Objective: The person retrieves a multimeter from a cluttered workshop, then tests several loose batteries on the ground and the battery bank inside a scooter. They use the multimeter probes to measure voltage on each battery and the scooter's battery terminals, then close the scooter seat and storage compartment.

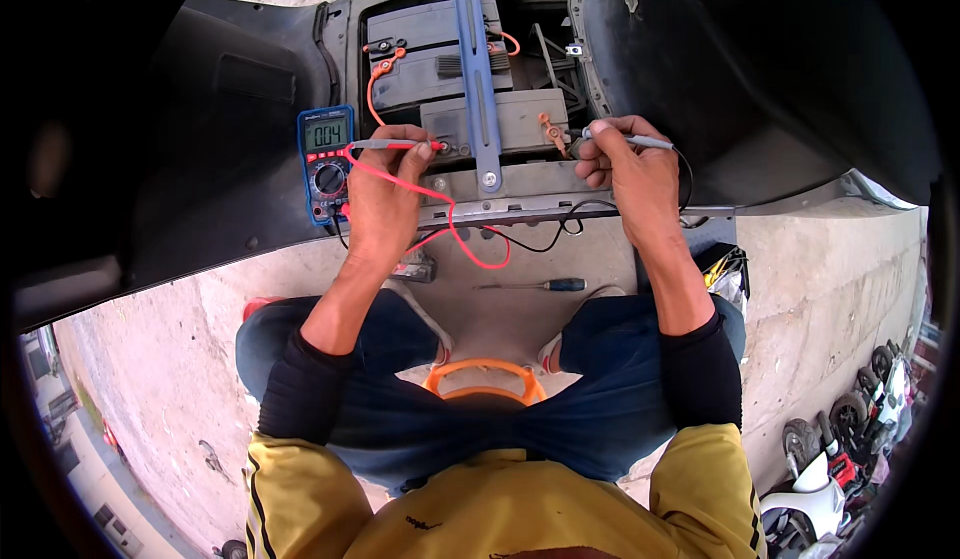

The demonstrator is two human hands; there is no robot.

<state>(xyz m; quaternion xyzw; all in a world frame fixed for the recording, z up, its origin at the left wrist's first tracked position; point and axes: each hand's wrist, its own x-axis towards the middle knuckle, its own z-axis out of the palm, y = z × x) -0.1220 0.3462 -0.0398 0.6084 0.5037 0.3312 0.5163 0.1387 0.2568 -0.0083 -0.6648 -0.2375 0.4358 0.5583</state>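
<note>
Left hand [385, 194] grip pinched shut on red probe [395, 145], tip toward 3 o'clock; right hand [630, 174] clamps black probe [630, 140], tip toward 9, battery [520, 119] between.

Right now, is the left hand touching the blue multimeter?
Apart. The head view shows the left hand pinching the red probe, with a strip of dark panel visible between its knuckles and the blue multimeter.

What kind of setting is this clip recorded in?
Probably an outdoor scooter repair spot. A scooter's open battery bay is being probed beside a blue multimeter, a screwdriver lies on the concrete, and small scooters are parked at lower right.
</note>
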